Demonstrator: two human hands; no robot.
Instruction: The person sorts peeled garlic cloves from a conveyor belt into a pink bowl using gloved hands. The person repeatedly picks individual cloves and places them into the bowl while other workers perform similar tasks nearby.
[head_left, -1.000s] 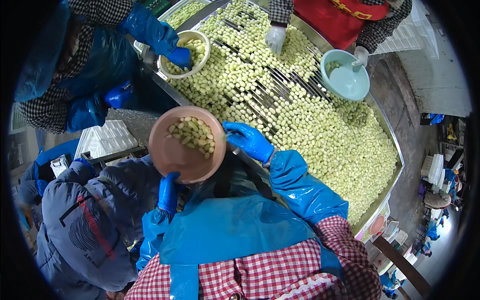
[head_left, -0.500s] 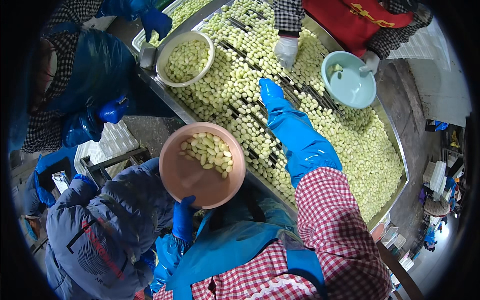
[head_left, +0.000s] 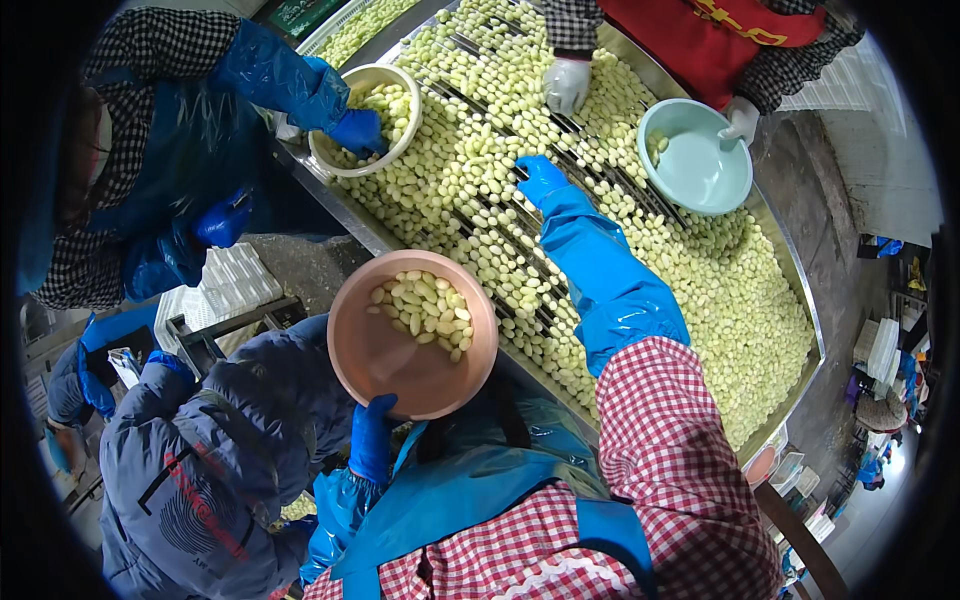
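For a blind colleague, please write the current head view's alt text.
A blue-gloved left hand holds a pink bowl containing pale green oval pieces; the right hand reaches over a table spread with more. A co-worker's hand is in a cream bowl.

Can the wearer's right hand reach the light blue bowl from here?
Probably yes: only green pieces and dark bars show between the right hand and the light blue bowl, though a co-worker's gloved hand holds its far rim.

L hand point(head_left: 372, 440) prtly hidden by pink bowl point(head_left: 400, 367)
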